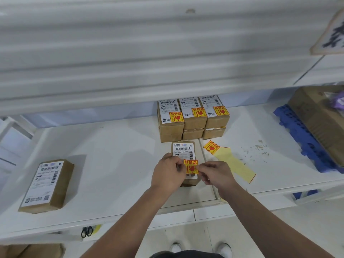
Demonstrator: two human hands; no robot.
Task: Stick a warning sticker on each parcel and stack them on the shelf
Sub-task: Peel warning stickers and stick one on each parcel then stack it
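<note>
A small brown parcel [183, 148] with a white shipping label lies on the white shelf [111, 155] in front of me. A yellow and red warning sticker [191, 166] sits on its label. My left hand [167, 172] pinches the sticker's left edge and my right hand [216, 175] pinches its right edge. Behind stands a stack of stickered parcels [193, 118], two layers high. A larger parcel [46, 185] without a sticker lies at the left.
A yellow backing strip [232, 162] with one more sticker [211, 147] lies to the right of the parcel. A blue pallet [305, 138] with a big carton [322, 123] stands at the far right. Scissors [86, 231] hang below the shelf's front edge.
</note>
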